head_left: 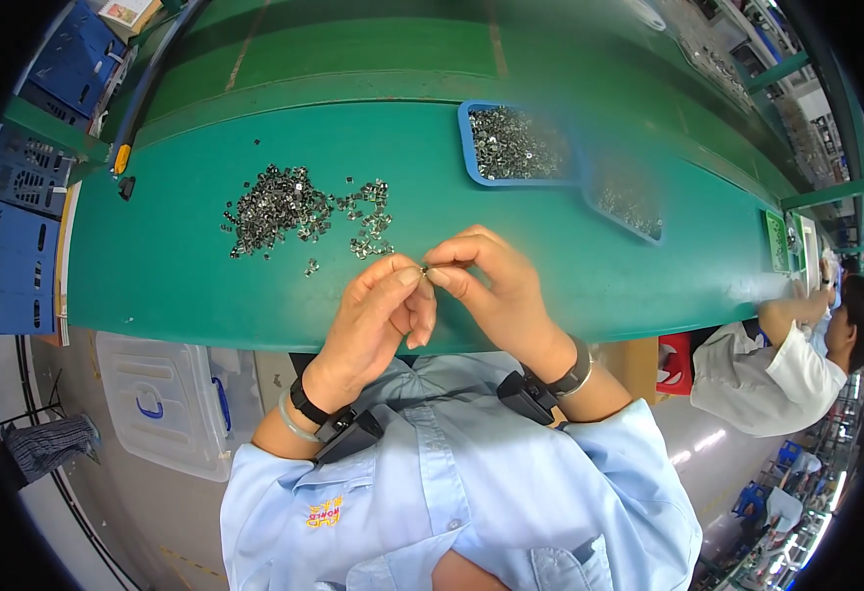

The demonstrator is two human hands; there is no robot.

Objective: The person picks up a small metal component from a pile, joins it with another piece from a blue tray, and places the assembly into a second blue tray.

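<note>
My left hand (378,305) and my right hand (491,286) meet above the near edge of the green table. A tiny dark metal part (425,270) is pinched between the fingertips of both; its exact kind is too small to make out. To the left on the table lies a large heap of small dark metal parts (279,212). Beside it, just beyond my left hand, a smaller loose group of shiny metal parts (368,217) is scattered.
A blue tray (468,148) full of small metal parts stands at the back, with a second, blurred tray (639,234) to its right. A yellow-and-blue tool (122,160) lies at the far left. A lidded plastic box (156,394) is on the floor. Another person (776,374) sits at the right.
</note>
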